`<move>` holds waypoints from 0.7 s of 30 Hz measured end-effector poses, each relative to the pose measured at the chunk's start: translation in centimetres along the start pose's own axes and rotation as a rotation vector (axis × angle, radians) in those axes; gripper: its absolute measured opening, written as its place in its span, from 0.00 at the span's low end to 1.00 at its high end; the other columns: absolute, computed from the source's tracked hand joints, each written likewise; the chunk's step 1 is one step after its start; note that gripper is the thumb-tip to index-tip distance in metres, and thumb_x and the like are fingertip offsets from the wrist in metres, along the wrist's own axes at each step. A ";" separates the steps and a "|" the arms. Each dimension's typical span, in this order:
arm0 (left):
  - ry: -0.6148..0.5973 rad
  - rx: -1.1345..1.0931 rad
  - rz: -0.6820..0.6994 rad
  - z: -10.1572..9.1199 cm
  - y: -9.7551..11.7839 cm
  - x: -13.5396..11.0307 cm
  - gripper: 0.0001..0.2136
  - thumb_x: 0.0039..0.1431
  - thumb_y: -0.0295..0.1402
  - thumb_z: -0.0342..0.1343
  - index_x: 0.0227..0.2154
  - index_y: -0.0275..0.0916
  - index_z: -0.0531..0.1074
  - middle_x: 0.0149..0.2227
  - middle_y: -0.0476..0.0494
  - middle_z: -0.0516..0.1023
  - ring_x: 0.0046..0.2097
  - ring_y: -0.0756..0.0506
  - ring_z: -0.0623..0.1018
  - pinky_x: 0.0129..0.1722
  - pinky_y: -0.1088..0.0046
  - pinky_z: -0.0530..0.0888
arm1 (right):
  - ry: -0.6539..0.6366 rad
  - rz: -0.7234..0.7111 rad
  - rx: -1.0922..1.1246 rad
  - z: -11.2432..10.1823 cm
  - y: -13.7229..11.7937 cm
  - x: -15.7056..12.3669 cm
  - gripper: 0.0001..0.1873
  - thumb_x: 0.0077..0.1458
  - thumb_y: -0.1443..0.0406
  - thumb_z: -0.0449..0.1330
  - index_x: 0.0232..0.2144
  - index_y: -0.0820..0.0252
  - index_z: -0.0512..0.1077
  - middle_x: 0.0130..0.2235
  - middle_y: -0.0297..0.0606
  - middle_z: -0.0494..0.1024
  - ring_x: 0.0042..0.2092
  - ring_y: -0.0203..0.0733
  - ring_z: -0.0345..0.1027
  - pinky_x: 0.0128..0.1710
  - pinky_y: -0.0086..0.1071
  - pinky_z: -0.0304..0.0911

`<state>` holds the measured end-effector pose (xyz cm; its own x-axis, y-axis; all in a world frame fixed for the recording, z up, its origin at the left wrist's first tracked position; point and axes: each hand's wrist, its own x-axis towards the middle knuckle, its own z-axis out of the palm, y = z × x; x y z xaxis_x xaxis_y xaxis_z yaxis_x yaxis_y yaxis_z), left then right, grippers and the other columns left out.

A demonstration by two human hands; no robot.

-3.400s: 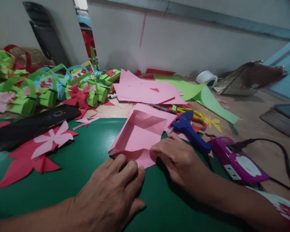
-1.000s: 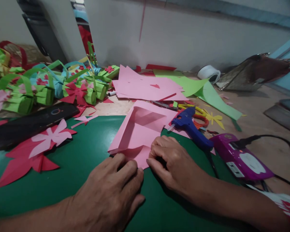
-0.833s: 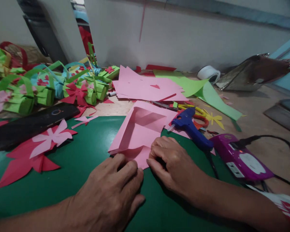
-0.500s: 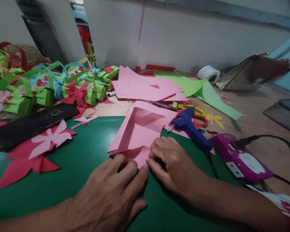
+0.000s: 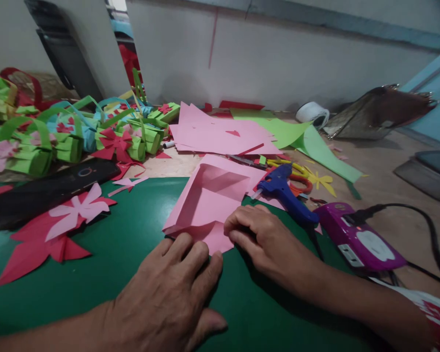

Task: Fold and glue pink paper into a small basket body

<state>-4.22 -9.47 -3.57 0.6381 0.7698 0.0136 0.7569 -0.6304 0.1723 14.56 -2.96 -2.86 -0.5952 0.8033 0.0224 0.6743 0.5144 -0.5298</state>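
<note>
A folded pink paper box (image 5: 212, 200), with raised side walls and a flap at its near end, lies on the green board (image 5: 132, 210). My left hand (image 5: 172, 288) rests palm down at the near left. Its fingertips bend against the box's near edge, and its thumb is spread away. With thumb and fingers closed, my right hand (image 5: 258, 239) pinches the near right corner of the pink paper; the fingertips partly hide that corner. A blue glue gun (image 5: 284, 193) lies just beyond the right hand, its nozzle toward the box.
Pink sheets (image 5: 220, 132) and green paper (image 5: 273, 127) lie behind. Small paper baskets (image 5: 66, 142) crowd the left, beside a black phone (image 5: 55, 193) and paper flowers (image 5: 75, 210). At right are scissors (image 5: 297, 176) and a purple power strip (image 5: 359, 239) with cables.
My right hand has shifted slightly right along the near flap, showing more of it. My left thumb has moved farther from the fingers. The box is almost unmoved.
</note>
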 end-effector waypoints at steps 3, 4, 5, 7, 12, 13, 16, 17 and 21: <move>-0.013 -0.018 0.009 0.0 -0.1 0.1 0.25 0.56 0.51 0.50 0.51 0.39 0.65 0.40 0.42 0.71 0.40 0.39 0.67 0.36 0.58 0.68 | 0.008 0.006 0.014 0.0 -0.2 0.0 0.07 0.54 0.68 0.59 0.26 0.58 0.64 0.29 0.28 0.69 0.35 0.36 0.59 0.40 0.36 0.49; -0.017 -0.028 0.010 0.1 -0.2 0.1 0.25 0.57 0.50 0.49 0.52 0.39 0.64 0.40 0.42 0.71 0.39 0.39 0.67 0.36 0.58 0.68 | 0.015 -0.001 0.006 0.1 -0.2 0.0 0.08 0.52 0.68 0.61 0.26 0.58 0.64 0.29 0.28 0.68 0.36 0.37 0.59 0.40 0.36 0.49; -0.014 -0.034 0.013 0.1 -0.3 0.2 0.25 0.57 0.50 0.49 0.52 0.39 0.64 0.40 0.42 0.71 0.39 0.39 0.67 0.36 0.58 0.68 | 0.021 -0.008 0.000 0.3 -0.2 0.0 0.09 0.51 0.69 0.62 0.26 0.58 0.64 0.29 0.28 0.67 0.36 0.37 0.58 0.40 0.36 0.48; -0.012 -0.045 0.019 0.2 -0.4 0.2 0.24 0.58 0.48 0.48 0.53 0.39 0.63 0.40 0.42 0.71 0.39 0.39 0.67 0.35 0.58 0.69 | 0.028 -0.017 -0.002 0.5 -0.1 -0.1 0.10 0.50 0.70 0.62 0.26 0.58 0.63 0.29 0.28 0.66 0.36 0.37 0.58 0.39 0.36 0.48; -0.024 -0.037 0.013 -0.2 0.0 0.2 0.23 0.57 0.46 0.51 0.52 0.39 0.63 0.42 0.41 0.71 0.41 0.38 0.68 0.36 0.57 0.69 | 0.023 -0.043 -0.005 0.5 0.1 0.0 0.10 0.49 0.71 0.62 0.25 0.58 0.62 0.29 0.28 0.65 0.35 0.37 0.57 0.39 0.36 0.47; -0.027 -0.033 0.007 -0.3 0.1 0.2 0.23 0.57 0.46 0.51 0.52 0.39 0.64 0.42 0.41 0.71 0.41 0.38 0.68 0.37 0.56 0.69 | 0.022 -0.047 -0.009 0.5 0.1 0.0 0.10 0.49 0.71 0.62 0.25 0.58 0.62 0.29 0.28 0.65 0.35 0.37 0.57 0.39 0.36 0.47; -0.029 -0.033 -0.023 -0.4 0.2 0.2 0.22 0.57 0.45 0.51 0.51 0.39 0.64 0.42 0.41 0.71 0.41 0.37 0.68 0.37 0.56 0.70 | 0.014 -0.059 -0.013 0.4 0.2 0.0 0.10 0.49 0.71 0.62 0.25 0.58 0.63 0.29 0.28 0.65 0.35 0.36 0.57 0.39 0.36 0.48; -0.032 -0.033 -0.033 -0.4 0.2 0.2 0.22 0.57 0.45 0.51 0.51 0.40 0.64 0.42 0.41 0.71 0.41 0.37 0.68 0.37 0.56 0.70 | 0.009 -0.062 -0.012 0.3 0.2 0.0 0.10 0.50 0.71 0.62 0.25 0.58 0.63 0.29 0.28 0.65 0.35 0.36 0.57 0.39 0.36 0.48; -0.079 -0.073 -0.026 -0.7 -0.1 0.2 0.20 0.57 0.44 0.52 0.50 0.41 0.65 0.42 0.43 0.72 0.42 0.38 0.68 0.39 0.56 0.70 | -0.010 -0.062 -0.003 0.1 0.3 -0.2 0.09 0.51 0.71 0.60 0.26 0.58 0.63 0.30 0.29 0.66 0.35 0.36 0.57 0.40 0.37 0.48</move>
<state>-4.23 -9.20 -2.89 0.6293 0.7741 -0.0690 0.7631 -0.5988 0.2431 14.82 -2.96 -3.16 -0.6402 0.7667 0.0469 0.6373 0.5642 -0.5248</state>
